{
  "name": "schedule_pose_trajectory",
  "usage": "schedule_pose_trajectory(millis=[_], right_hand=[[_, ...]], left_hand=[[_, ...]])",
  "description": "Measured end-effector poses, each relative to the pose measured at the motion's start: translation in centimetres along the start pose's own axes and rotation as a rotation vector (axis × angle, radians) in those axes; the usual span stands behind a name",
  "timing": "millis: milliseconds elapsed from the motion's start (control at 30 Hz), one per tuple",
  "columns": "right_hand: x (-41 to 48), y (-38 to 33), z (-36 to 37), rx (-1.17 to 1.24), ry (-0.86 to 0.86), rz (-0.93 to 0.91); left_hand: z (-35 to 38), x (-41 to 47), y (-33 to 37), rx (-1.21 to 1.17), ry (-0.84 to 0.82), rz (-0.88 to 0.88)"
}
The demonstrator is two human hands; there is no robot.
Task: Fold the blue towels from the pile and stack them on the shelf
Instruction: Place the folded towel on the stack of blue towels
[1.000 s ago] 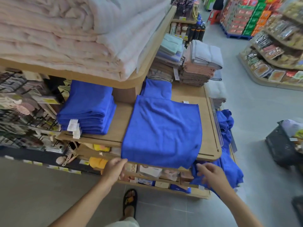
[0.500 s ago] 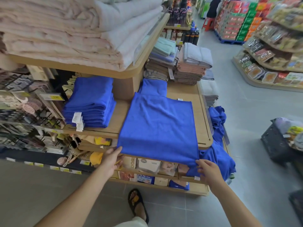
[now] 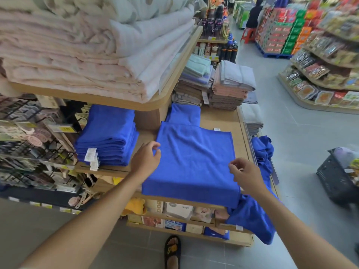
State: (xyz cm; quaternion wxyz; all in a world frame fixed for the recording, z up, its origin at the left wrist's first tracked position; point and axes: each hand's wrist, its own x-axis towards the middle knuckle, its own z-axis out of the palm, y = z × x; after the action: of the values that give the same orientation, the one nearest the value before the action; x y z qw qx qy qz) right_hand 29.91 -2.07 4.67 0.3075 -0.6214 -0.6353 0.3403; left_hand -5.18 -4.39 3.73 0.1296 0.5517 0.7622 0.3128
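A blue towel lies spread flat on the wooden shelf, and its near edge hangs a little over the front. My left hand is at the towel's left edge, halfway along, thumb and forefinger pinching it. At the right edge my right hand has its curled fingers on the cloth. A stack of folded blue towels with white tags sits to the left on the same shelf. The loose pile of blue towels hangs over the shelf's right end. One more folded blue towel lies behind the spread one.
A shelf above holds thick pink and white blankets. Stacks of grey, pink and brown towels stand at the back. Boxed goods fill the lower shelf. A dark basket stands on the floor to the right. My sandalled foot is below.
Both hands have left the towel's hanging bottom corners and moved up to the middle of its left and right edges. The camera has come closer to the shelf.
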Motion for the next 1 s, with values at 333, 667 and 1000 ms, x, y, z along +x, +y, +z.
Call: schedule_pose_trajectory(millis=[333, 667, 1000], right_hand=[[15.5, -1.2, 0.6, -0.184, -0.059, 0.069], [22.8, 0.9, 1.3, -0.495, -0.136, 0.077], [24.4, -2.0, -1.8, -0.519, -0.148, -0.013]], left_hand=[[3.6, 12.0, -0.3, 0.234, -0.223, -0.302], [5.8, 14.3, 0.0, -0.434, -0.110, -0.377], [3.0, 15.7, 2.0, -0.922, -0.185, -0.434]])
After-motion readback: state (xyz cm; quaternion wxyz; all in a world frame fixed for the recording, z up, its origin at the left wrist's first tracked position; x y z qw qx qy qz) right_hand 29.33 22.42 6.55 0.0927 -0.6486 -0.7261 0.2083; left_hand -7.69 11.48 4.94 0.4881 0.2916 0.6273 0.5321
